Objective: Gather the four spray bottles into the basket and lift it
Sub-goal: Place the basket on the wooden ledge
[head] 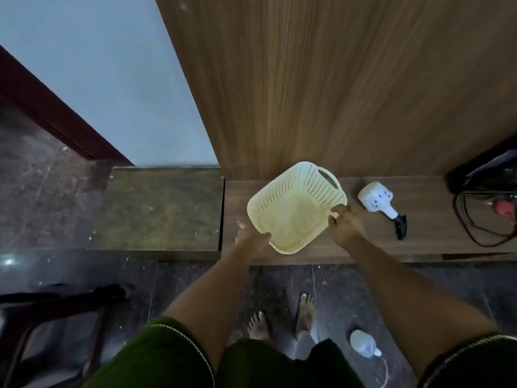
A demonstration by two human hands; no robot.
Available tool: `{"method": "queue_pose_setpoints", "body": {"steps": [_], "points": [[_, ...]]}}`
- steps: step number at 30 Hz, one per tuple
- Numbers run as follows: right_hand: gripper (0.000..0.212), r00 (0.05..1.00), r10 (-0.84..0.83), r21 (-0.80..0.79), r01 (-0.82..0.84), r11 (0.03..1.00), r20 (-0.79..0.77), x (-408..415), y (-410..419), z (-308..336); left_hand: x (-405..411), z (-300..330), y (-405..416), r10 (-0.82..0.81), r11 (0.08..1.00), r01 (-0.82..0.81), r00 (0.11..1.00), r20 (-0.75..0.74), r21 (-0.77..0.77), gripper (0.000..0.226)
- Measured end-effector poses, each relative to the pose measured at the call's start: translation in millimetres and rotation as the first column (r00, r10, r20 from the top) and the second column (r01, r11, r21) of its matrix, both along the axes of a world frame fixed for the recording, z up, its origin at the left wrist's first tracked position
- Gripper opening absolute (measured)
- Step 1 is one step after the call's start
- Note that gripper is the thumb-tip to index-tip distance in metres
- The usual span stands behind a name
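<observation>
- Left hand (pixel 253 238) grips the near-left rim of the basket (pixel 296 219), fingers curled under the edge.
- Basket: cream, perforated plastic and empty, so probably light and fairly stiff. It sits tilted on the wooden ledge (pixel 419 242); the cut-out handle (pixel 328 177) on its far side looks the surest hold once it is loaded.
- Right hand (pixel 347 225) pinches the right rim, thumb on top.
- Spray bottle (pixel 376 201), white with a black trigger, lies on its side just right of the basket; smooth plastic, best taken round the body.
</observation>
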State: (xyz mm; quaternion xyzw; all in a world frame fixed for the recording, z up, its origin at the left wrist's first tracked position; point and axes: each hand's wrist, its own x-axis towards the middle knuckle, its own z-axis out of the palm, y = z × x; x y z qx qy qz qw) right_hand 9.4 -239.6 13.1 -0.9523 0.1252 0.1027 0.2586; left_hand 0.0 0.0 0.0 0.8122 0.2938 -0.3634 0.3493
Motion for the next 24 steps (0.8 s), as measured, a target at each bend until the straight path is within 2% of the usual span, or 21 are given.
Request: {"method": "queue_pose_setpoints", "body": {"steps": [3, 6, 10, 14, 19, 24], "points": [[0.036, 0.999, -0.008, -0.024, 0.009, 1.0, 0.035, 37, -7, -5, 15, -5, -3, 0.012, 1.0, -0.012, 1.0, 0.023, -0.001, 0.086], [0.052, 0.999, 0.032, -0.115, -0.033, 0.993, -0.009, 70, -13, -12, 18, -16, -9, 0.047, 0.997, -0.045, 0.999, 0.018, -0.064, 0.064], [0.068, 0.997, 0.018, -0.064, -0.022, 0.998, -0.076, 97, -12, -21, 18, -30, -20, 0.111, 0.99, -0.112, 0.994, -0.015, -0.09, 0.059], [0.064, 0.985, 0.036, -0.078, -0.049, 0.996, -0.168, 106, -10, -31, 22, -32, -23, 0.156, 0.987, -0.155, 0.988, -0.023, 0.043, 0.06], [0.052, 0.981, -0.111, -0.079, 0.099, 0.992, -0.161, 101, -16, -41, 38, -26, -11, 0.066, 0.981, -0.075, 0.996, 0.06, 0.176, 0.058], [0.046, 0.961, -0.236, -0.082, 0.226, 0.971, -0.146, 83, -22, -53, 58, -22, 2, -0.02, 0.976, -0.019, 0.984, 0.175, 0.218, 0.045]]}}
